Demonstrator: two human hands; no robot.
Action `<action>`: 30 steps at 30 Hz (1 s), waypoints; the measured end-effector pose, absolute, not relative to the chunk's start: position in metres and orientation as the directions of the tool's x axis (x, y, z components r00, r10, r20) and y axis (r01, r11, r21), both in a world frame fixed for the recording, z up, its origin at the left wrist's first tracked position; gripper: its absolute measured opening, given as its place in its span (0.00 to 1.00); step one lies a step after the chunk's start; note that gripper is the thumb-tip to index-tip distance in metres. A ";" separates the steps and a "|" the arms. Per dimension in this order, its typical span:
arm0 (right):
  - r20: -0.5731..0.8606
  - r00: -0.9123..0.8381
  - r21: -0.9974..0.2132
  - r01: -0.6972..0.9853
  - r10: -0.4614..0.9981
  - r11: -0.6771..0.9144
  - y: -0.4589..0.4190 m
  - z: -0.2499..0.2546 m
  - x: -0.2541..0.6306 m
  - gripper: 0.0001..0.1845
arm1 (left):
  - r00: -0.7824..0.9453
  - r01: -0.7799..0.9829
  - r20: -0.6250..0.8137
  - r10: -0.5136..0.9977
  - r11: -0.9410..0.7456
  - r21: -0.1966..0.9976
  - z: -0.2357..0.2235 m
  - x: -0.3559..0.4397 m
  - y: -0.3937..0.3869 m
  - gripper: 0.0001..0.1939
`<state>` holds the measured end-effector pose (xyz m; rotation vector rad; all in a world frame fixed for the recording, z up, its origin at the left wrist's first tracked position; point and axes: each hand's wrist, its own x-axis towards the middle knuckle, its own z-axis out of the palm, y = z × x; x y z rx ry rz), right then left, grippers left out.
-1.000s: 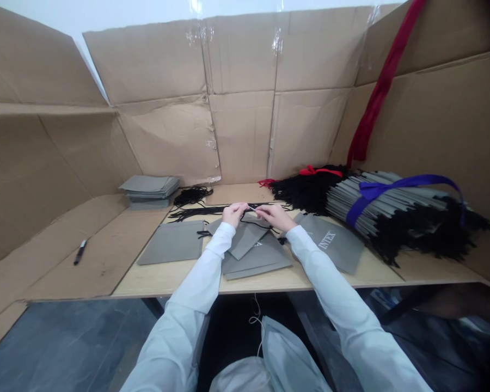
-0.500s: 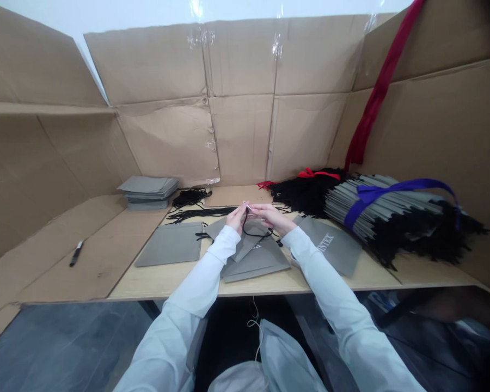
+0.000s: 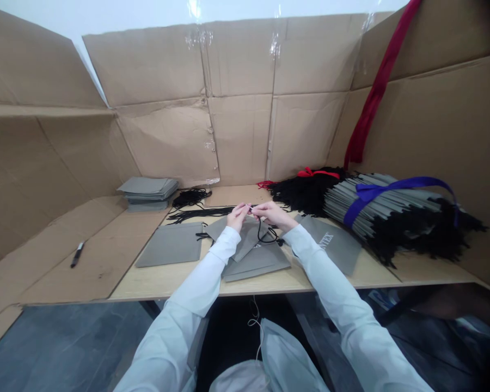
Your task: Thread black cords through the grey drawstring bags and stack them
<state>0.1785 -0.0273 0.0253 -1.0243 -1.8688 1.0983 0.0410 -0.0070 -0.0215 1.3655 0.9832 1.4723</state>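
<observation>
My left hand and my right hand meet over the middle of the table, fingertips pinched close together. Below them a grey drawstring pouch hangs tilted, its upper edge at my left fingers. A black cord loops down from my right fingers across the pouch. Something small and thin sits between the fingertips, too small to make out. Beneath lie more grey pouches, flat and overlapping. To the right, a printed grey pouch lies partly behind my right sleeve.
Another grey pouch lies left. Behind are a stack of grey pouches, a black cord heap and straight cords. Right: a red-tied black cord bundle and a purple-tied pouch bundle. A marker rests left. Cardboard walls surround the table.
My right hand has shifted slightly right, and the fingertips have come into a tighter pinch. The cord loop has moved right and lower. The pouches on the table stay put.
</observation>
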 end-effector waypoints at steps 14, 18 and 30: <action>0.502 -0.098 -0.258 0.931 0.859 0.257 -0.016 0.057 0.257 0.16 | 0.719 0.617 0.226 0.657 -0.754 0.227 -0.025 0.066 0.013 0.12; 0.467 -0.116 -0.180 0.958 0.877 0.223 -0.019 0.048 0.263 0.16 | 0.755 0.588 0.269 0.598 -0.799 0.126 -0.022 0.061 0.008 0.12; 0.416 -0.344 -0.176 0.878 0.842 0.446 -0.027 0.045 0.246 0.17 | 0.779 0.562 0.308 0.546 -0.826 0.043 0.025 0.034 0.010 0.10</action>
